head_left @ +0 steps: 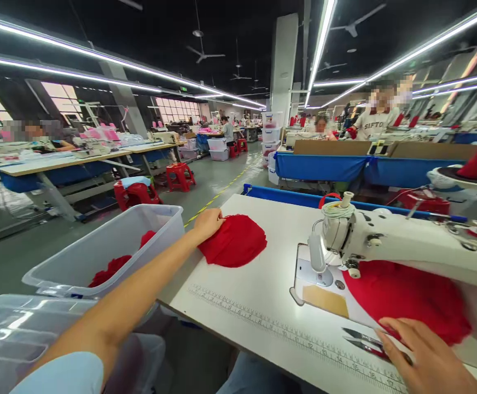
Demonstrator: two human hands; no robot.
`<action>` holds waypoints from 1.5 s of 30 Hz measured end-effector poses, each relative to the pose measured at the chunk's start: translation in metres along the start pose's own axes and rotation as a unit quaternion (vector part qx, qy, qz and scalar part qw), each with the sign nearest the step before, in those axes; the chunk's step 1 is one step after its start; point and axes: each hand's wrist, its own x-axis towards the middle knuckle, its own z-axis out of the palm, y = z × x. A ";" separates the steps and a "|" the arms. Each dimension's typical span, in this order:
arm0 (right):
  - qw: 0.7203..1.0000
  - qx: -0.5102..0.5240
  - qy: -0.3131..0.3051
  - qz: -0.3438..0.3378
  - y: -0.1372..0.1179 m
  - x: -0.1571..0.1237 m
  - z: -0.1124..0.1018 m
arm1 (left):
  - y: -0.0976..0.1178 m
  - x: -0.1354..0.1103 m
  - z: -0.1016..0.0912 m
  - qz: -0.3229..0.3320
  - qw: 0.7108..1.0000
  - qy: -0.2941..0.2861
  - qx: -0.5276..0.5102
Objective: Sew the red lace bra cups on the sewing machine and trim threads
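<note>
My left hand (206,223) reaches out to the far left corner of the white sewing table (263,295) and rests closed on a pile of rounded red fabric pieces (233,241). My right hand (421,355) lies near the front edge, fingers spread, its fingertips at a pair of thread snips (361,340). Just beyond it a larger red fabric piece (406,298) lies under the arm of the white sewing machine (370,238). The needle plate (316,273) is lit.
A clear plastic bin (107,251) holding red fabric stands left of the table, another clear bin (12,339) nearer me. A ruler strip (288,334) runs along the table front. Other people sit at blue-skirted tables (320,164); red stools (180,175) line the aisle.
</note>
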 end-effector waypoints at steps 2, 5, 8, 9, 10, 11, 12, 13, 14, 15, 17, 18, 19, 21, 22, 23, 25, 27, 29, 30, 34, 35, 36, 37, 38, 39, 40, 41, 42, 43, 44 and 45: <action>0.999 -0.022 -0.010 -0.033 -0.008 -0.006 0.002 | 0.000 -0.002 0.003 0.017 1.000 -0.004 0.002; 0.997 -0.047 -0.024 -0.054 -0.008 -0.018 0.000 | 0.003 -0.007 0.002 0.034 0.999 -0.020 0.014; 0.996 -0.087 -0.004 -0.026 -0.001 -0.027 -0.003 | 0.005 -0.010 -0.001 0.034 0.998 -0.041 0.031; 0.994 -0.104 0.011 -0.011 0.002 -0.029 -0.004 | 0.006 -0.009 -0.003 0.033 0.998 -0.044 0.035; 0.993 -0.119 0.028 0.000 0.003 -0.029 -0.005 | 0.006 -0.009 -0.004 0.031 0.998 -0.046 0.039; 0.991 -0.128 0.045 0.007 0.004 -0.030 -0.005 | 0.006 -0.007 -0.005 0.028 0.998 -0.047 0.039; 0.990 -0.129 0.059 0.010 0.004 -0.029 -0.005 | 0.006 -0.005 -0.006 0.023 0.998 -0.047 0.037; 0.990 -0.123 0.072 0.010 0.001 -0.028 -0.005 | 0.006 -0.003 -0.007 0.017 0.998 -0.048 0.033; 0.990 -0.111 0.083 0.007 -0.002 -0.026 -0.005 | 0.007 -0.001 -0.008 0.009 0.998 -0.050 0.026; 0.991 -0.096 0.092 0.001 -0.007 -0.024 -0.005 | 0.007 0.001 -0.009 0.000 0.998 -0.053 0.018; 0.993 -0.065 0.101 -0.016 -0.019 -0.019 -0.004 | 0.008 0.006 -0.011 -0.022 0.998 -0.056 0.006; 0.993 -0.052 0.105 -0.024 -0.026 -0.015 -0.003 | 0.008 0.009 -0.012 -0.035 0.998 -0.057 0.003; 0.993 -0.041 0.108 -0.029 -0.032 -0.011 -0.002 | 0.009 0.011 -0.012 -0.049 0.997 -0.055 0.004; 0.993 -0.026 0.111 -0.038 -0.043 -0.003 0.001 | 0.009 0.015 -0.013 -0.074 0.996 -0.051 0.014; 0.993 -0.021 0.109 -0.043 -0.046 0.001 0.003 | 0.009 0.016 -0.012 -0.082 0.995 -0.048 0.022; 0.993 -0.017 0.104 -0.050 -0.048 0.004 0.005 | 0.009 0.017 -0.011 -0.088 0.995 -0.047 0.029; 0.994 -0.010 0.083 -0.066 -0.049 0.008 0.011 | 0.010 0.017 -0.009 -0.089 0.994 -0.045 0.041; 0.995 0.006 0.062 -0.076 -0.048 0.008 0.017 | 0.013 0.016 -0.006 -0.083 0.995 -0.036 0.045; 0.997 0.029 0.045 -0.058 -0.048 0.007 0.022 | 0.018 0.014 -0.004 -0.066 0.997 -0.011 0.040; 0.997 0.043 0.036 -0.045 -0.048 0.006 0.023 | 0.022 0.013 -0.003 -0.053 0.998 0.005 0.032; 0.996 0.085 0.008 0.003 -0.055 0.004 0.023 | 0.042 0.014 0.003 0.019 0.998 0.044 -0.035; 0.996 0.092 0.005 0.015 -0.057 0.004 0.022 | 0.049 0.016 0.006 0.036 0.997 0.044 -0.060; 0.995 0.097 0.003 0.028 -0.059 0.004 0.021 | 0.056 0.019 0.009 0.049 0.994 0.042 -0.085; 0.994 0.101 0.001 0.039 -0.060 0.004 0.020 | 0.065 0.023 0.014 0.059 0.991 0.039 -0.110; 0.994 0.106 0.000 0.042 -0.061 0.004 0.020 | 0.074 0.027 0.018 0.064 0.988 0.036 -0.134; 0.993 0.110 -0.002 0.043 -0.062 0.004 0.019 | 0.083 0.031 0.023 0.066 0.985 0.031 -0.156; 0.993 0.114 -0.003 0.044 -0.062 0.004 0.019 | 0.093 0.035 0.027 0.066 0.982 0.026 -0.174; 0.992 0.118 -0.004 0.046 -0.062 0.004 0.019 | 0.102 0.038 0.031 0.066 0.980 0.019 -0.187; 0.991 0.122 -0.006 0.048 -0.061 0.004 0.019 | 0.112 0.040 0.033 0.065 0.978 0.011 -0.196; 0.991 0.127 -0.010 0.050 -0.061 0.004 0.019 | 0.120 0.041 0.035 0.064 0.978 0.003 -0.198; 0.990 0.131 -0.014 0.052 -0.060 0.004 0.018 | 0.126 0.039 0.035 0.062 0.979 -0.004 -0.196; 0.989 0.133 -0.018 0.055 -0.059 0.005 0.018 | 0.130 0.035 0.034 0.060 0.980 -0.009 -0.189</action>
